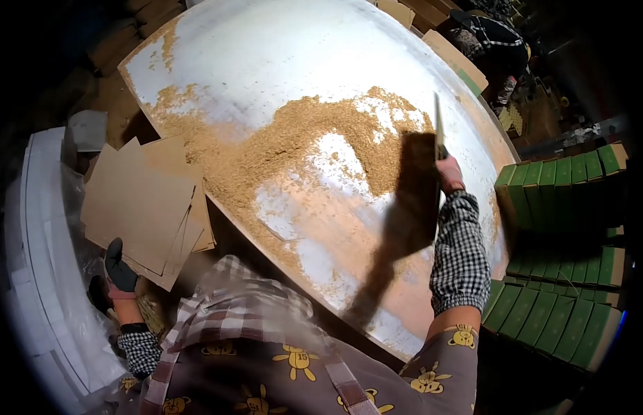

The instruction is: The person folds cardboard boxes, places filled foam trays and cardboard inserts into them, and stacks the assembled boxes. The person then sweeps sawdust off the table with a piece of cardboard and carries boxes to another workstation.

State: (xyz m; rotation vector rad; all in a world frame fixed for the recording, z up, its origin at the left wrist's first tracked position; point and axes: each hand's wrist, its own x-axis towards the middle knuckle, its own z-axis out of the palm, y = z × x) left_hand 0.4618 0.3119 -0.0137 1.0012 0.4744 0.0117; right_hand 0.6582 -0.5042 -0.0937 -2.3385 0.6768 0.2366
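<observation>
My right hand (450,174), in a pinkish glove, is closed round a thin flat board (437,124) held up nearly edge-on above the table. Its material is hard to make out. Under it, a dark shadow falls across the white tabletop (294,41). Brown, flaky loose material (266,149) is spread in a curved heap left of that hand. My left hand (121,273), in a dark glove, is low on the left with its fingers apart, beside the lower edge of a stack of brown cardboard sheets (138,200). Whether it touches them is unclear.
Rows of green boxes (543,315) stand at the right. White wrapped material (44,263) lines the left side. At the upper right, another person (494,41) is beyond the table, near a cardboard piece (453,59). The table's near edge runs diagonally in front of me.
</observation>
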